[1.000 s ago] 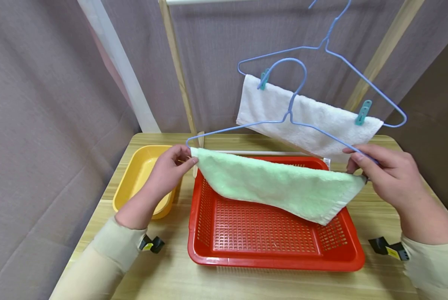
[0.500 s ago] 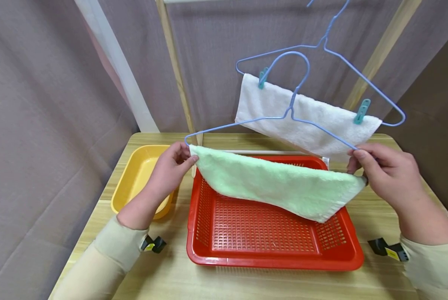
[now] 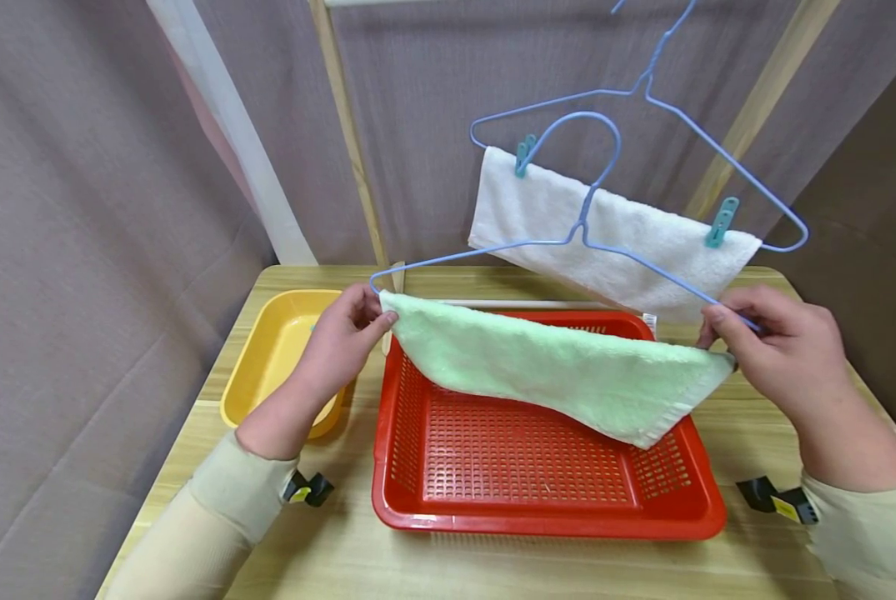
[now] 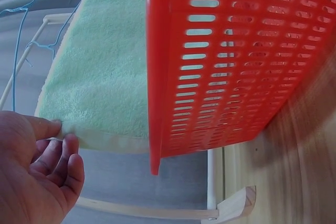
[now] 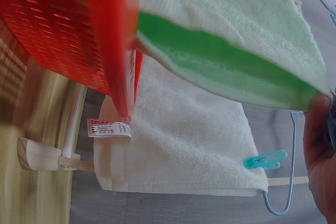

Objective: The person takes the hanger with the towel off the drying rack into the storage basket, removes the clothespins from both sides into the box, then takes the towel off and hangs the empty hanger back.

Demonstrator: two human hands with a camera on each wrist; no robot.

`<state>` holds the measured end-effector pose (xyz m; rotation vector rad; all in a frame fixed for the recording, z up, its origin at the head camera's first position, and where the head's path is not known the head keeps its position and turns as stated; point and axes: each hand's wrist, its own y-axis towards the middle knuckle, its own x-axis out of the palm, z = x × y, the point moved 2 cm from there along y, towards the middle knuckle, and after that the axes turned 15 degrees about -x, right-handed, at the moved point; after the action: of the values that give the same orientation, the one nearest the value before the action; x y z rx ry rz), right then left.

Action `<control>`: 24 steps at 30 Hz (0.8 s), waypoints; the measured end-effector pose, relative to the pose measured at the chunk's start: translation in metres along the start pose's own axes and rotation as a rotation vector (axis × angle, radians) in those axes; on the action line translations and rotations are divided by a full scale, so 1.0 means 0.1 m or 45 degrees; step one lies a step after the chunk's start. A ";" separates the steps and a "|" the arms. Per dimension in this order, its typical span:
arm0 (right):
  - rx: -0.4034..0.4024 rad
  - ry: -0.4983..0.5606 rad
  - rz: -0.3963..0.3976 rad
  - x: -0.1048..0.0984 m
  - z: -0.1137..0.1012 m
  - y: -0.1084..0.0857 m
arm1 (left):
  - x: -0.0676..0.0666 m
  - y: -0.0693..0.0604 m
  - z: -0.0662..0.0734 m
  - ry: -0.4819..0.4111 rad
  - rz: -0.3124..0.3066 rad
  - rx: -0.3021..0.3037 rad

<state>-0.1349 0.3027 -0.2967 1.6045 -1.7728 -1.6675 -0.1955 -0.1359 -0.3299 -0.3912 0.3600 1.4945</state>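
A light green towel hangs folded over a blue wire hanger, above a red perforated basket. My left hand pinches the towel's left top corner between thumb and fingers, at the hanger's left end. At the other end, my right hand grips the right top corner together with the hanger's sloping arm. The hanger's lower bar is hidden inside the fold. From the right wrist view, the towel's open side edge shows two layers hanging apart.
Behind hangs a white towel on a second blue hanger, held by teal clothespins. A yellow basin with a small teal bit inside stands left. A wooden rack rises behind the wooden table.
The held hanger's hook rises slightly, then tips back down. My right fingers shift a little on the hanger's arm. The left hand keeps its pinch on the green towel.
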 end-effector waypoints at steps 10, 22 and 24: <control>0.010 0.045 -0.148 0.01 0.00 0.00 | 0.01 0.02 -0.01 -0.016 0.030 -0.008; -0.011 -0.033 -0.109 0.00 -0.02 0.00 | 0.04 0.01 -0.04 -0.017 0.087 0.000; 0.015 -0.055 -0.109 0.00 -0.02 0.01 | 0.04 0.01 -0.04 -0.035 0.103 0.006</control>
<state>-0.1341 0.3014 -0.2955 1.6841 -1.7606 -1.7448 -0.1959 -0.1341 -0.3355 -0.3557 0.3609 1.5766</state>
